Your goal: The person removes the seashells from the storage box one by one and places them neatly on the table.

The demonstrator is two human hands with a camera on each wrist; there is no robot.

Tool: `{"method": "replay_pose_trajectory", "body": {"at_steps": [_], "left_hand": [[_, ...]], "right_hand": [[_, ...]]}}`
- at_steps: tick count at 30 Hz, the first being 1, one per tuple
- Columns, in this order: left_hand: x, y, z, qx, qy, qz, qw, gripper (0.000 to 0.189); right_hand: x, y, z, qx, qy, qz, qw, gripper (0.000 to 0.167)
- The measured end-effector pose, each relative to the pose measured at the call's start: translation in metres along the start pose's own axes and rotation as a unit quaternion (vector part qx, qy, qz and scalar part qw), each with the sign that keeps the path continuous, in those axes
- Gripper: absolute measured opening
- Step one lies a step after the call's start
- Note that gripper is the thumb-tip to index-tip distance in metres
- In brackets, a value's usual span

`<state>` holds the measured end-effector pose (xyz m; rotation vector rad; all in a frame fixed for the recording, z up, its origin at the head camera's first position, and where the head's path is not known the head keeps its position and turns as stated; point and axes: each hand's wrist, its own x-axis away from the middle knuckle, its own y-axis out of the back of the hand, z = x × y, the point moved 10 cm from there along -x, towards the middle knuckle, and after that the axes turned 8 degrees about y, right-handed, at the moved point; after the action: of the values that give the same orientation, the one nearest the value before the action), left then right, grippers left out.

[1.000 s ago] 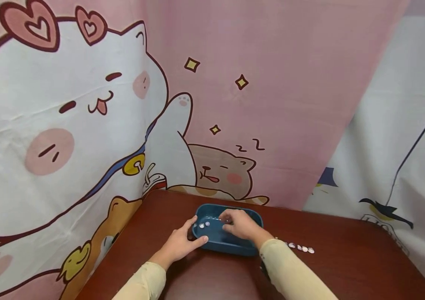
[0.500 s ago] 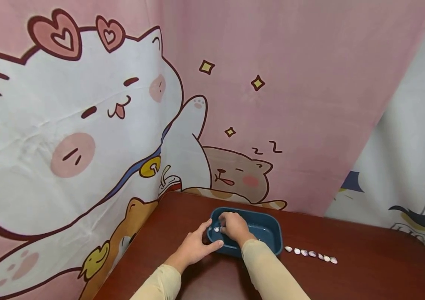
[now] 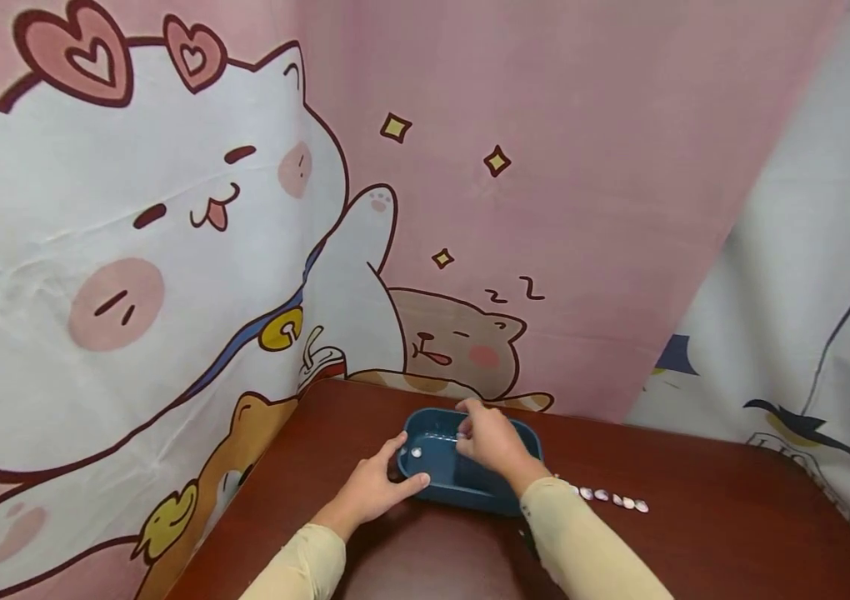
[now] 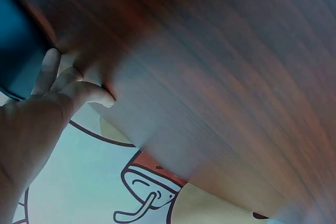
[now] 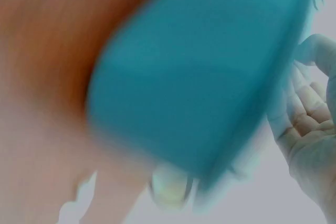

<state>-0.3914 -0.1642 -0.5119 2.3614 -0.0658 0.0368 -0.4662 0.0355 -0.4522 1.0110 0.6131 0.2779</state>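
Observation:
A blue plastic basin (image 3: pixel 462 497) sits on the table. My left hand (image 3: pixel 368 492) holds its left end, thumb at the front rim and index finger at the side; in the left wrist view, its other fingers (image 4: pixel 65 80) reach down beside the basin. My right hand (image 3: pixel 496 442) is over the basin, fingers bent, with what looks like a small pale seashell (image 3: pixel 462 436) pinched at the tips, mostly hidden. One seashell (image 3: pixel 416 452) lies inside at the left end. In the blurred right wrist view, the basin (image 5: pixel 194 72) is beside the right hand (image 5: pixel 312 124).
Several white and purplish seashells (image 3: pixel 601 495) lie in a row on the dark red-brown table (image 3: pixel 702 500) right of the basin, partly behind the right forearm. A cloth printed with cartoon cats (image 3: pixel 440 350) hangs along the table's back and left edges.
The right hand went to the basin's left end, then came back right and up. Two shells were visible there a second ago; one is there now. The left hand stays on the basin.

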Motion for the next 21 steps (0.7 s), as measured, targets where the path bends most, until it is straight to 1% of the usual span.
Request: {"method": "replay_pose_trajectory", "body": {"at_steps": [2, 4, 6, 8, 9, 11, 12, 13, 15, 18, 21], "left_hand": [[0.001, 0.001, 0.001, -0.006, 0.006, -0.006, 0.9999, 0.096], [0.002, 0.002, 0.001, -0.006, 0.006, -0.011, 0.9999, 0.097], [0.002, 0.001, 0.002, -0.006, 0.005, -0.010, 0.9999, 0.097], [0.001, -0.002, 0.001, -0.005, 0.000, -0.006, 1.0000, 0.097], [0.001, -0.003, 0.002, -0.005, -0.002, -0.004, 1.0000, 0.097], [0.000, -0.005, 0.002, -0.003, -0.005, -0.002, 1.0000, 0.097], [0.000, -0.005, 0.002, -0.003, -0.006, -0.002, 1.0000, 0.096], [-0.001, -0.005, 0.002, -0.001, -0.007, -0.003, 1.0000, 0.096], [-0.001, -0.003, 0.006, 0.001, -0.002, -0.007, 1.0000, 0.096], [-0.001, -0.002, 0.009, 0.002, 0.005, -0.005, 1.0000, 0.097], [-0.001, -0.004, 0.011, 0.003, 0.008, 0.000, 1.0000, 0.097]], "right_hand": [[0.023, 0.040, -0.028, -0.010, 0.002, -0.037, 0.9993, 0.050], [0.056, 0.076, -0.067, 0.005, -0.008, -0.059, 0.9982, 0.050], [0.096, 0.100, -0.110, 0.027, -0.036, -0.046, 0.9979, 0.050], [0.137, 0.111, -0.150, 0.042, -0.073, -0.014, 0.9964, 0.051], [0.155, 0.113, -0.166, 0.049, -0.089, 0.005, 0.9948, 0.052], [0.184, 0.114, -0.189, 0.046, -0.113, 0.035, 0.9919, 0.055], [0.194, 0.114, -0.196, 0.044, -0.118, 0.038, 0.9912, 0.056], [0.202, 0.114, -0.201, 0.039, -0.121, 0.039, 0.9911, 0.056], [0.205, 0.109, -0.206, 0.035, -0.117, 0.033, 0.9919, 0.057], [0.206, 0.101, -0.207, 0.027, -0.121, 0.028, 0.9919, 0.057], [0.206, 0.099, -0.209, 0.023, -0.133, 0.025, 0.9905, 0.057]]}}
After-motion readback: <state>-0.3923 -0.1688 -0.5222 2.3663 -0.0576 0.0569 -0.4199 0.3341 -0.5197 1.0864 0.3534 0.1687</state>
